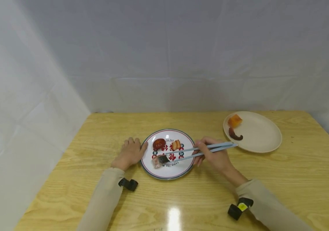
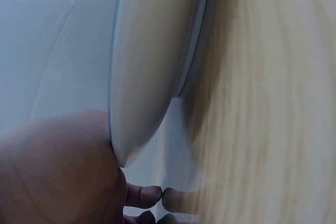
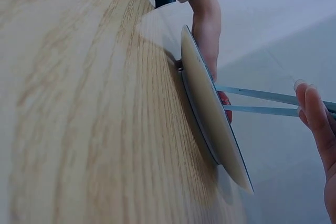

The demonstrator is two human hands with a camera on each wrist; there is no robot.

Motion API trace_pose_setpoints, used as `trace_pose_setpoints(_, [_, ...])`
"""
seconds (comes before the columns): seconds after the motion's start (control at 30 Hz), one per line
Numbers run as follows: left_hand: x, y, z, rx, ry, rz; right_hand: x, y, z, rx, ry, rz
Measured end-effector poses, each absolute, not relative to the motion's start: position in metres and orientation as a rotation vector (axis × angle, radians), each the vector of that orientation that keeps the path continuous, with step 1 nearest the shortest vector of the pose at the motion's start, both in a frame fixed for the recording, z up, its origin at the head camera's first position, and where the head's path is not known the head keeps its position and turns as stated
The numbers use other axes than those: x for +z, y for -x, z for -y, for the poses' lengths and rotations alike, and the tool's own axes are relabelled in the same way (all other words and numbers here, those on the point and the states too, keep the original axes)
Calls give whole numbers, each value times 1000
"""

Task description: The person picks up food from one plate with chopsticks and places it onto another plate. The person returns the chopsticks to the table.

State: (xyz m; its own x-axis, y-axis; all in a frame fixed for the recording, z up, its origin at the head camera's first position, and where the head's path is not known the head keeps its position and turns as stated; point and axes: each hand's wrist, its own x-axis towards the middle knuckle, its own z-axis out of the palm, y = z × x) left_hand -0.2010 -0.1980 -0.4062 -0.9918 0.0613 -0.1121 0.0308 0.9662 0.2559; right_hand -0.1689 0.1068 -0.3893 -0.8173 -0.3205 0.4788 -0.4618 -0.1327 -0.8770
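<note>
A white plate [image 1: 186, 166] with a blue rim and red printed characters lies before me. My left hand [image 1: 130, 151] rests at its left edge, thumb against the rim and fingers spread on the table. With my right hand [image 1: 215, 157] I hold a pair of pale blue chopsticks [image 1: 186, 150] over the plate. Their tips reach the right end of a pinkish, dark-banded food piece [image 1: 160, 161]. Behind it sit a glossy red-brown piece [image 1: 159, 143] and a small layered, browned piece [image 1: 176, 145]. In the left wrist view, the rim [image 2: 118, 129] meets the left hand.
At the back right stands a beige plate [image 1: 261, 133]. An orange chunk [image 1: 235, 121] and a curved dark brown piece [image 1: 235, 134] lie along its left side. The wooden table [image 1: 153, 199] ends at a pale sheet wall [image 1: 158, 93] behind.
</note>
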Motion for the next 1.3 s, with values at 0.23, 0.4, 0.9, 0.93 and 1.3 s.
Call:
trace_pose_setpoints(0.23, [-404,200,197,406,-67,-2985,-389,171,-117,2062,-838,2021])
trace_pose_setpoints(0.4, [-405,201,197,404,-47,-2973,-388,173,-126,2037,-811,1994])
trace_pose_setpoints(0.9, [-406,201,198,418,-58,-2982,-387,181,-161,1991,-845,1855])
trace_pose_setpoints(0.93, [-406,201,198,413,-59,-2984,-387,181,-164,1994,-840,1847])
trace_pose_setpoints(1.3, [-406,201,198,410,-60,-2982,-385,185,-196,2004,-787,1763])
